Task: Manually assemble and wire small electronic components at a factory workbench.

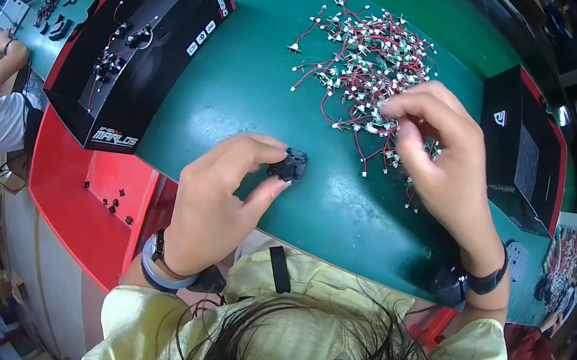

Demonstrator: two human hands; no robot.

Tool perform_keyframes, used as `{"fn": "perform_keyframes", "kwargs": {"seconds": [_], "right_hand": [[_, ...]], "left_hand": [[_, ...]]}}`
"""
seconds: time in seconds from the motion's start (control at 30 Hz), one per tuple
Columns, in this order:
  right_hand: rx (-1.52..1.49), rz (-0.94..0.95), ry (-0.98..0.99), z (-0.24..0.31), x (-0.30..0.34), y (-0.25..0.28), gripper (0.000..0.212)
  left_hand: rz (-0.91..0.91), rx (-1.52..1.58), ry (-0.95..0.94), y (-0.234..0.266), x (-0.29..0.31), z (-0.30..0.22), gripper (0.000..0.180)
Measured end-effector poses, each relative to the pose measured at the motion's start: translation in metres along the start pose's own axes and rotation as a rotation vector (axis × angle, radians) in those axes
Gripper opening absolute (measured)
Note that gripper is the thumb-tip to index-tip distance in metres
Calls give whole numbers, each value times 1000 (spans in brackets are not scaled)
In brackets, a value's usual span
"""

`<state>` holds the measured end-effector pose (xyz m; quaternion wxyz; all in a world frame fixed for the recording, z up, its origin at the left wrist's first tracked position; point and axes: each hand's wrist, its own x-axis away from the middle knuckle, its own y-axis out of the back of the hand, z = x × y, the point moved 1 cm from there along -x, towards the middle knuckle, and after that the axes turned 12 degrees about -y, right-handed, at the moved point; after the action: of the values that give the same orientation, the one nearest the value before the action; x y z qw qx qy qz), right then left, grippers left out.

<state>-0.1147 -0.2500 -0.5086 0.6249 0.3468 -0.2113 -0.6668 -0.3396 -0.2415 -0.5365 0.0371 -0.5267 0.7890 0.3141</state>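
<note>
Small black plastic block (292, 164) above green desk (240, 101), in my left hand (212, 195), fingers clamped on its edges. My right hand (449, 146) over heaped white plastic red-wired connectors (377, 57), blurred; cannot tell if fingers meet. Best: pinch one connector, ease it loose untangled.

1. Head cam: L of side-by-side pr., wide fisheye, worn on head.
2. Posn: above near edge of green table (243, 83), wearer's side; own yellow top (121, 315) this side of table.
3. Facing: down & fwd, across table to far side.
4. Range: close; L hand (218, 189), R hand (448, 154) lg. over table.
5. Table edges bent twd. rim.
</note>
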Motion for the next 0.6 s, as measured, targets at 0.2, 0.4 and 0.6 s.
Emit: {"fn": "perform_keyframes", "kwargs": {"seconds": [0.2,0.4,0.6], "right_hand": [[-777,183,-561,-18,33,18,19],[-1052,221,-588,-15,41,19,29],[-1208,239,-560,-11,49,23,29]], "left_hand": [[47,-221,-179,1,-12,-1,24],[-100,-99,-61,-1,-16,-5,25],[-214,-43,-146,-9,-20,-15,28]]}}
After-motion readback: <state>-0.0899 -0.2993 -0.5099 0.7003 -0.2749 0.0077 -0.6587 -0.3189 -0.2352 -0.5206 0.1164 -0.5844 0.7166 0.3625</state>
